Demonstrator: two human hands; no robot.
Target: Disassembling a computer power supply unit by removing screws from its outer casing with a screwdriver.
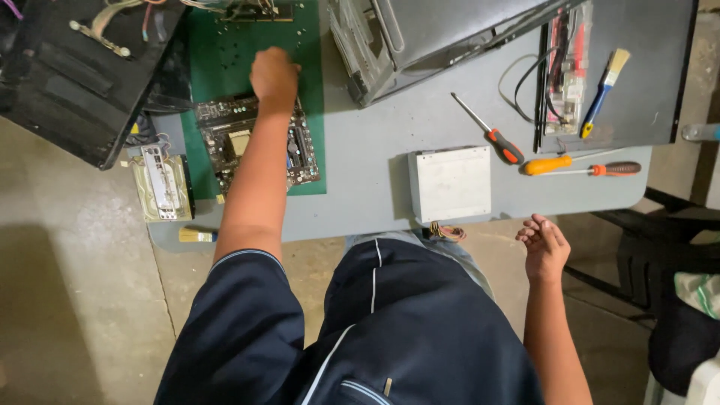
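Left hand (pixel 274 76) reaches out over the green mat (pixel 309 90), fingers curled at the far edge of the motherboard (pixel 259 142); whether it pinches anything cannot be told, the fingertips being hidden. The board lies flat on the mat, directly under the forearm. Right hand (pixel 544 244) hangs loose and empty below the grey table (pixel 375 202) edge, fingers half curled. A white metal box (pixel 450 182) sits near it; screwdrivers (pixel 499 139) lie beyond.
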